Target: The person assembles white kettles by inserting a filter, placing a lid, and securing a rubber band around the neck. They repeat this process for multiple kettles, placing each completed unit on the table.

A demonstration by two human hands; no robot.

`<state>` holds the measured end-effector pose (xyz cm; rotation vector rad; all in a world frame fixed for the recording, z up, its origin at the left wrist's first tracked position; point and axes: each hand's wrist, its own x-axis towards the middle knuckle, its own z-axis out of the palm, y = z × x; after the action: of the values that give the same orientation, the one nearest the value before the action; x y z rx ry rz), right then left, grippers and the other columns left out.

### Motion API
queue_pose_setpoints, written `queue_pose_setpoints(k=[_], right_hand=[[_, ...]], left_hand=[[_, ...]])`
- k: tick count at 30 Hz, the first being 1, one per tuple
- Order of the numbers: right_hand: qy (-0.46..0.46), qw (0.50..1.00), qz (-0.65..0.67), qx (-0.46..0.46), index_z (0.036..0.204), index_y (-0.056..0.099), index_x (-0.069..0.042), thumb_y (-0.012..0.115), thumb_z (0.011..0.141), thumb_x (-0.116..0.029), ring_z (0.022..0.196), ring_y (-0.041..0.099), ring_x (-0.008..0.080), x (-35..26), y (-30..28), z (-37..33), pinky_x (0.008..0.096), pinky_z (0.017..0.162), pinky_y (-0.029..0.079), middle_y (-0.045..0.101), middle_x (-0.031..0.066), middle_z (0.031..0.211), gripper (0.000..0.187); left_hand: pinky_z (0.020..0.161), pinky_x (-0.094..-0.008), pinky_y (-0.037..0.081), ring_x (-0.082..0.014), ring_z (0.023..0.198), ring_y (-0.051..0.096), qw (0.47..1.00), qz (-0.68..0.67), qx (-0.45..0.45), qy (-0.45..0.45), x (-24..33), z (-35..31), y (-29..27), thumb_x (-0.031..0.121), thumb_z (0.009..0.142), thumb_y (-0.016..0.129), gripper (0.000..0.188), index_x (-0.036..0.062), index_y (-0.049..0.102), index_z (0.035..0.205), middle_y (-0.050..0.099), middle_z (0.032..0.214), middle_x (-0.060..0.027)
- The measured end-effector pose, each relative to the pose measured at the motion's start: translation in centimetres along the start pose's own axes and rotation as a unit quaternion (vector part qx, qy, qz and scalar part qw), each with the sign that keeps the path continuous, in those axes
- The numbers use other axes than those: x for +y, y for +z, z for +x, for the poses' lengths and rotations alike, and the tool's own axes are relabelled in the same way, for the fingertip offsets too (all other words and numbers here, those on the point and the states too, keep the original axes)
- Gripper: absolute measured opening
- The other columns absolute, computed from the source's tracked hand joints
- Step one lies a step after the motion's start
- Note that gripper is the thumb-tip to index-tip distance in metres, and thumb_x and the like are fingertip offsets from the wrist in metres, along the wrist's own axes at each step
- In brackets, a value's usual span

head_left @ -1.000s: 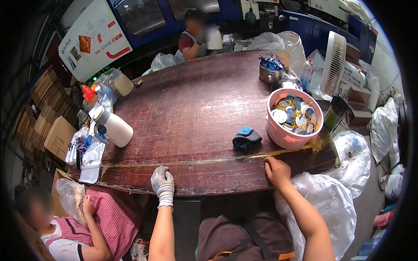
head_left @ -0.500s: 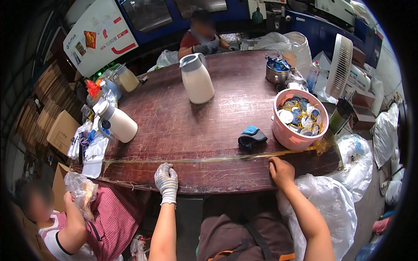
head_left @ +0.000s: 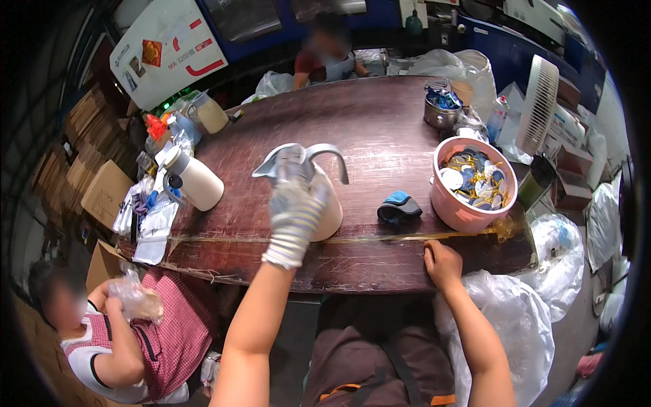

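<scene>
- Head view, left side: left hand (head_left: pixel 293 220), in a striped knit glove, is raised over the table (head_left: pixel 380 136), covering part of the white pitcher (head_left: pixel 329 214). Its fingers lie across the grey lid, blurred; I cannot tell whether they grip it.
- White pitcher: roughly upright near the table's front middle, grey handle turned right; I cannot tell whether its base touches the wood.
- Right hand (head_left: pixel 443 263): bare, resting on the front edge, fingers curled in.
- Nearby: a blue-and-grey cloth item (head_left: pixel 399 211) lies beyond the right hand, just beside a pink bucket (head_left: pixel 466 211) of round discs and yellow cords.
- Further left: a second pitcher (head_left: pixel 201 184) stands beside plastic bags (head_left: pixel 152 244); a seated person (head_left: pixel 122 339) holds a clear bag (head_left: pixel 139 298).
</scene>
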<state>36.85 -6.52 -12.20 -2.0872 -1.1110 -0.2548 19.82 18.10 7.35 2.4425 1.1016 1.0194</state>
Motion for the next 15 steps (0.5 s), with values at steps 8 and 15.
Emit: queue_pose_setpoints(k=[8, 15], right_hand=[[0.000, 1.000, 0.027, 0.000, 0.091, 0.063, -0.009, 0.061, 0.086, -0.018, 0.075, 0.065, 0.0322, 0.0, 0.6, 0.0, 0.0442, 0.066, 0.051, 0.067, 0.0123, 0.079, 0.010], [0.020, 0.994, 0.110, 0.019, 0.096, 0.066, -0.008, 0.063, 0.087, -0.019, 0.079, 0.067, 0.0305, 0.1, -0.9, -0.7, 0.0391, 0.069, 0.052, 0.069, 0.0125, 0.086, 0.015]], left_hand=[[0.091, -0.0414, 0.049, -0.0349, 0.105, 0.060, 0.995, 0.075, -0.069, -0.006, -4.1, -3.4, -7.3, 0.028, 0.078, 0.070, 0.048, 0.0060, 0.060, 0.120, 0.057, 0.119, -0.0178], [0.075, -0.0368, 0.052, -0.0299, 0.088, 0.064, 0.977, 0.046, -0.102, 0.182, -0.9, -9.9, -14.1, 0.017, 0.057, 0.075, 0.038, 0.0042, 0.066, 0.092, 0.063, 0.099, -0.0122]])
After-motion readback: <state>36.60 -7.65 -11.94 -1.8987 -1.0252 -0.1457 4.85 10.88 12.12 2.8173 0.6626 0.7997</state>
